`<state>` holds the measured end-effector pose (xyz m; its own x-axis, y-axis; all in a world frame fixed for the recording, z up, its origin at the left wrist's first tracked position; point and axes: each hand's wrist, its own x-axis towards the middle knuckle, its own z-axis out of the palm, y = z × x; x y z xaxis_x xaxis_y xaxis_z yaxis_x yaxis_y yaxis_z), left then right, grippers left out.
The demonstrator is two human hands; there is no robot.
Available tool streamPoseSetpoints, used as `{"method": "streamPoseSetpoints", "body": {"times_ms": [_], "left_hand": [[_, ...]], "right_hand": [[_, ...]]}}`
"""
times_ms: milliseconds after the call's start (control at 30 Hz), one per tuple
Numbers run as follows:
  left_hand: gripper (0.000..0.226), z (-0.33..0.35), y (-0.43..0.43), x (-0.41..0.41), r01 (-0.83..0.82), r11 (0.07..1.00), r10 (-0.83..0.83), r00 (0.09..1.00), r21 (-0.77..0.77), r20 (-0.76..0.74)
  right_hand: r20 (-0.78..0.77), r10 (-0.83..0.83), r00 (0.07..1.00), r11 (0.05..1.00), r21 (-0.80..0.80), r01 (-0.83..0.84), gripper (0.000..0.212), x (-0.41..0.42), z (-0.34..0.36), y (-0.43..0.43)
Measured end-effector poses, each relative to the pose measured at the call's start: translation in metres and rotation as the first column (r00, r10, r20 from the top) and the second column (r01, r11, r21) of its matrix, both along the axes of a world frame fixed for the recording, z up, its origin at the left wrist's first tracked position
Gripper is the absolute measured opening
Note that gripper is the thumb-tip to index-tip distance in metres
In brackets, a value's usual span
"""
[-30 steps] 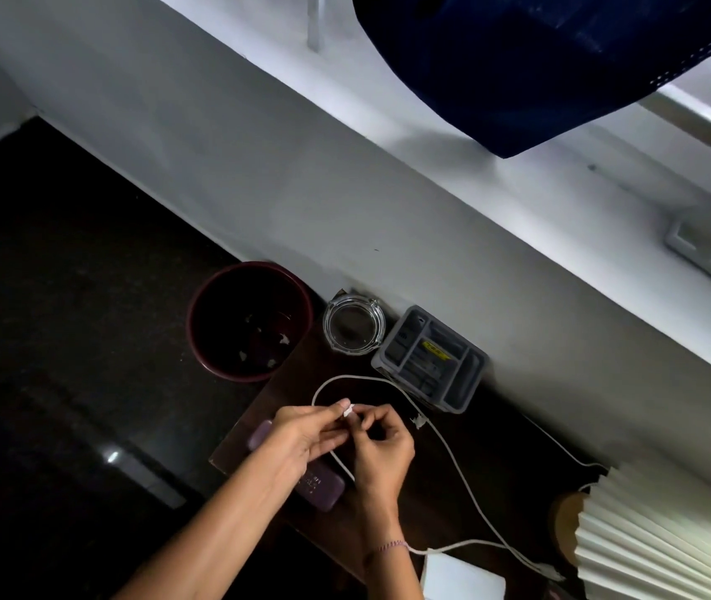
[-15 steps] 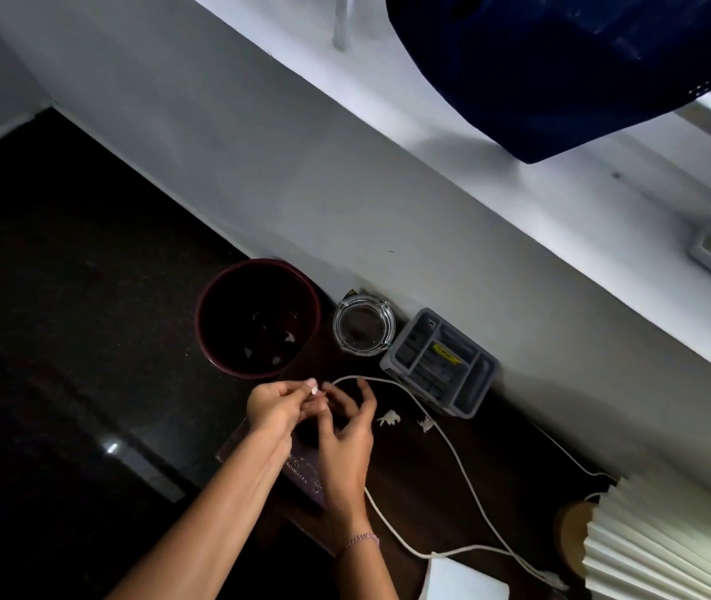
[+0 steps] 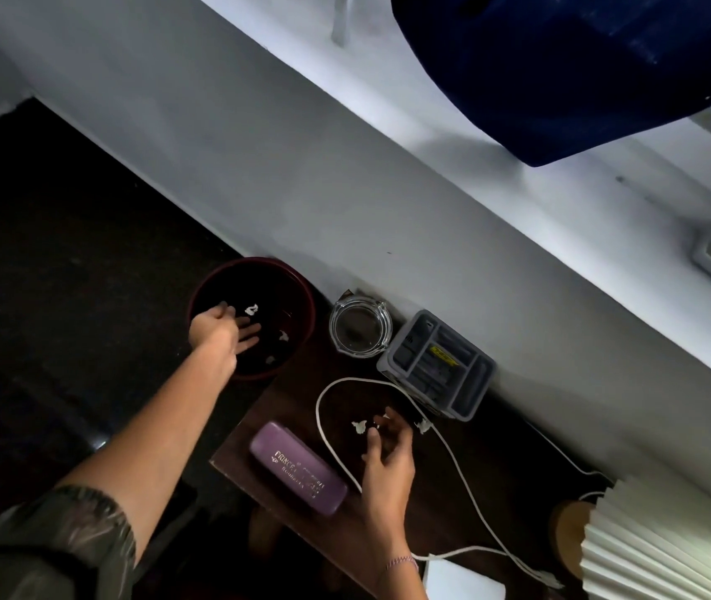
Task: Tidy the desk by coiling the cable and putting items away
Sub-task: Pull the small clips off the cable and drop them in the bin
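Overhead, head view: left hand (image 3: 223,333) spread loose over dark red bin (image 3: 301,292), grasping nothing; white scraps inside. Right hand (image 3: 388,452) fingers slack above desk (image 3: 496,482), touching paper scrap (image 3: 359,425). White cable (image 3: 323,426) lies uncoiled, looping beside purple case (image 3: 297,467), near grey organizer (image 3: 435,365)

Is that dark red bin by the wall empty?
Not empty. A few white scraps lie on the bottom of the bin, and the left hand reaches over it.

A pleated white lampshade (image 3: 665,543) stands at the desk's right end, and dark blue fabric (image 3: 561,67) hangs above the grey wall (image 3: 301,166)
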<state>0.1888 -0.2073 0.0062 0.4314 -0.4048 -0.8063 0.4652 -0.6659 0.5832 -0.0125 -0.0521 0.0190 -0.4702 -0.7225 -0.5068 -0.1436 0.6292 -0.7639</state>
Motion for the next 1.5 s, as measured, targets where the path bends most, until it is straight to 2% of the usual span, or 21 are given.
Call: {"method": "streamPoseSetpoints", "body": {"times_ms": [100,200,300,433,567,733,833,1033,1133,1167,1233,1300,1500], "left_hand": [[0.041,-0.003,0.000,0.008,0.038,0.998,-0.039,0.999,0.045,0.038],[0.041,0.000,0.013,0.007,0.091,0.995,-0.093,0.994,0.044,0.062],[0.039,0.004,0.035,-0.003,0.128,0.992,-0.129,0.990,0.018,0.063],[0.037,0.009,0.065,-0.024,0.136,0.991,-0.136,0.989,0.006,0.060],[0.034,0.014,0.084,-0.045,0.161,0.987,-0.160,0.987,-0.013,0.032],[0.031,0.022,0.089,-0.059,0.197,0.979,-0.196,0.980,-0.044,0.037],[0.031,0.027,0.088,-0.059,0.198,0.978,-0.194,0.979,-0.063,0.066],[0.025,0.033,0.091,-0.067,0.223,0.971,-0.219,0.974,-0.091,0.054],[0.019,0.037,0.101,-0.083,0.243,0.968,-0.243,0.970,-0.063,0.002],[0.018,0.039,0.106,-0.090,0.264,0.963,-0.266,0.963,-0.049,-0.037],[0.015,0.044,0.113,-0.103,0.312,0.950,-0.313,0.938,-0.030,-0.147],[0.008,0.048,0.118,-0.112,0.331,0.943,-0.327,0.915,-0.025,-0.236],[0.004,0.054,0.114,-0.104,0.253,0.963,-0.269,0.910,-0.092,-0.315]], "right_hand": [[-0.048,-0.005,0.999,1.000,0.014,0.005,0.026,-0.005,-0.001,0.001],[-0.187,0.016,0.982,0.999,-0.025,-0.021,0.021,-0.017,-0.001,0.000],[-0.336,0.044,0.941,0.999,-0.013,-0.051,0.023,-0.032,-0.002,-0.003],[-0.483,0.168,0.859,0.986,0.081,-0.147,0.031,-0.050,-0.008,-0.004],[-0.535,0.317,0.783,0.947,0.134,-0.291,0.037,-0.059,-0.012,-0.004],[-0.496,0.577,0.649,0.814,0.285,-0.506,0.041,-0.065,-0.021,0.008],[-0.492,0.561,0.666,0.826,0.275,-0.492,0.038,-0.071,-0.026,0.018],[-0.406,0.437,0.803,0.896,0.270,-0.352,0.020,-0.078,-0.029,0.029],[-0.253,0.160,0.954,0.975,0.194,-0.112,0.022,-0.066,-0.018,0.018],[-0.193,0.060,0.979,0.989,0.148,-0.032,0.022,-0.058,-0.012,0.012],[-0.066,-0.059,0.996,0.998,0.009,0.059,0.029,-0.038,-0.002,0.002],[0.085,-0.106,0.991,0.988,-0.099,0.114,0.034,-0.018,0.008,-0.005],[0.334,-0.138,0.932,0.960,-0.186,0.209,0.035,0.007,0.011,-0.017]]}}
